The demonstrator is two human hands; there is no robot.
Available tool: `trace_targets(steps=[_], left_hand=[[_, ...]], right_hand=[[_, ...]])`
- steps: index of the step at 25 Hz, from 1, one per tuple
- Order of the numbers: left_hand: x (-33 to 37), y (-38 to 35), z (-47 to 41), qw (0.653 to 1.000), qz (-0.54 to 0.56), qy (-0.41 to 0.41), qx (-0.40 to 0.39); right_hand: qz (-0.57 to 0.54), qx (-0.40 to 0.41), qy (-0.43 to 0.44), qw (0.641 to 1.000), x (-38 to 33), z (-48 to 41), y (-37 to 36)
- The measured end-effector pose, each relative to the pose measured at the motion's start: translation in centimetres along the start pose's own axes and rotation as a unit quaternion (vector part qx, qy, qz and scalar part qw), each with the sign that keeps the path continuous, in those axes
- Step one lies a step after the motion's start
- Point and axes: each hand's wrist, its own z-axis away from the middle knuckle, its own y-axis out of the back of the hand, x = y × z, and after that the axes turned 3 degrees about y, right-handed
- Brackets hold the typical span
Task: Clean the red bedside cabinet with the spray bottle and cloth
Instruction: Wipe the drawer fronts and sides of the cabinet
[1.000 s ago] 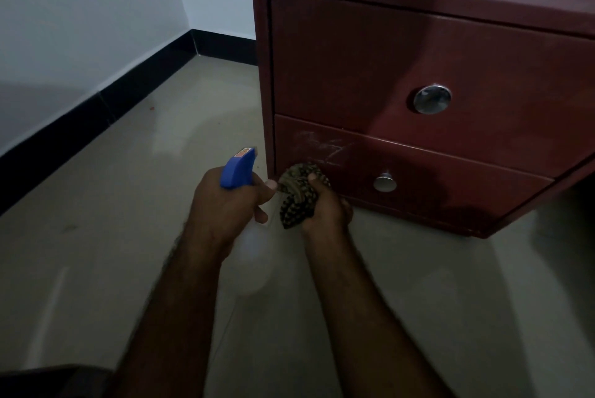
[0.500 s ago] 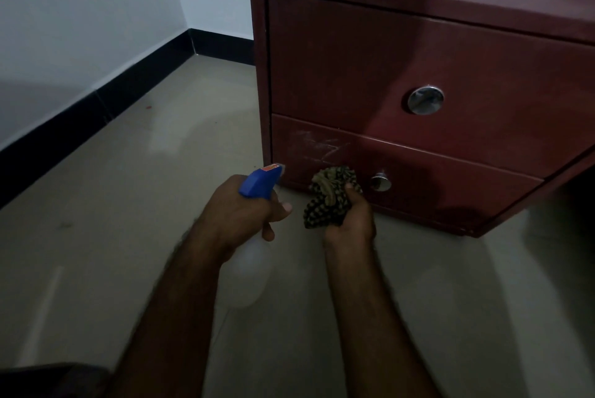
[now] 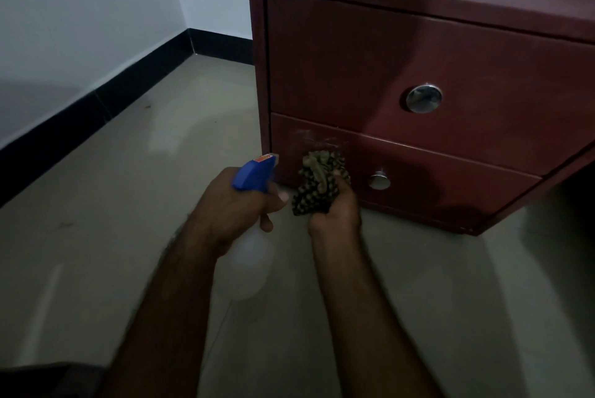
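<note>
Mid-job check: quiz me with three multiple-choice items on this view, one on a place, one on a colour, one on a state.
1. The pale smears on the red wooden bedside cabinet lie on: A) the upper drawer; B) the lower drawer; C) the top shelf.
2. The trigger head of the translucent plastic spray bottle in the left hand is: A) green; B) yellow; C) blue.
3. The right hand: A) grips the bunched dark patterned cloth; B) lies flat on the floor; C) pulls a knob.
Answers: 1 B, the smears sit below the gap between the drawers; 2 C, the head shows blue; 3 A, it curls round the cloth.
</note>
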Motion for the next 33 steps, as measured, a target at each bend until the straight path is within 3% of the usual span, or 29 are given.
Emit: trace_targets(steps=[3,7,19,22,27,31,33], left_hand=[[0.0,0.1,0.0,1.000,0.002,-0.004,0.009],[0.2,0.3,0.0,1.000,0.004,-0.005,0.010],[0.3,0.7,0.0,0.999,0.028,-0.011,0.029],[0.4,1.1,0.2,0.999,0.020,-0.015,0.036],[0.7,1.1,0.3,0.999,0.024,-0.018,0.041],[0.4,0.9,0.4,0.999,0.021,-0.007,0.046],[0.4,0.9,0.3,0.998,0.027,-0.005,0.048]], right_hand=[[0.021,-0.005,-0.025,0.999,0.0,0.4,-0.9],[-0.060,-0.025,0.011,0.998,-2.4,0.1,0.1],[-0.025,-0.030,0.003,0.999,-2.7,1.4,-1.9],[0.092,-0.056,0.026,0.994,-2.2,1.6,-0.5],[0.013,-0.045,-0.034,0.998,-2.2,1.8,-3.1],[0.057,-0.054,-0.056,0.995,-2.3,2.1,-0.8],[0.118,-0.068,-0.027,0.990,-2.2,2.1,-0.2]])
